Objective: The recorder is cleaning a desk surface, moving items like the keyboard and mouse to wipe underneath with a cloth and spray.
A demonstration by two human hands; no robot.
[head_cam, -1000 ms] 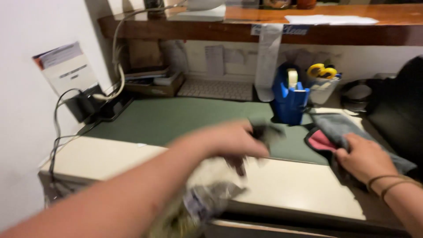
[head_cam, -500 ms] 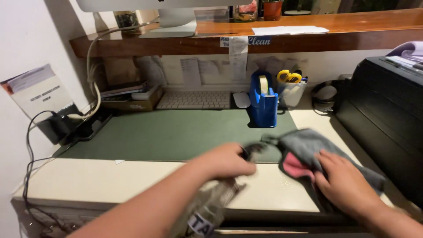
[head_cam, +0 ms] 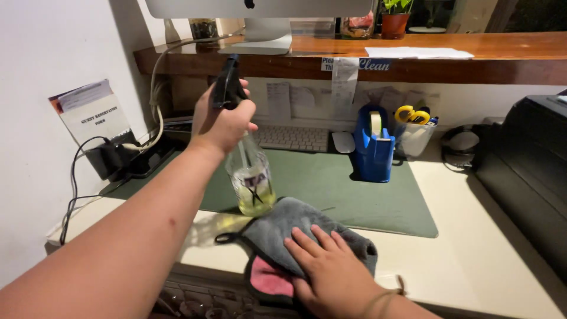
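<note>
My left hand (head_cam: 221, 121) grips the black trigger head of a clear spray bottle (head_cam: 251, 177) with a little yellow liquid at its bottom. It holds the bottle upright above the left part of the green desk mat (head_cam: 336, 189). My right hand (head_cam: 333, 272) lies flat, fingers spread, on a grey cloth (head_cam: 283, 227) with a pink underside. The cloth is bunched at the desk's front edge, just below and right of the bottle.
A blue tape dispenser (head_cam: 373, 145), a cup with scissors (head_cam: 413, 127), a white keyboard (head_cam: 292, 137) and a mouse (head_cam: 341, 142) line the back. A black printer (head_cam: 525, 165) fills the right side. Cables and a paper stand (head_cam: 94, 115) sit at the left under a wooden shelf (head_cam: 413, 59).
My left hand has risen with the spray bottle from low over the front edge to upright over the mat. My right hand has dragged the cloth leftwards to the front middle.
</note>
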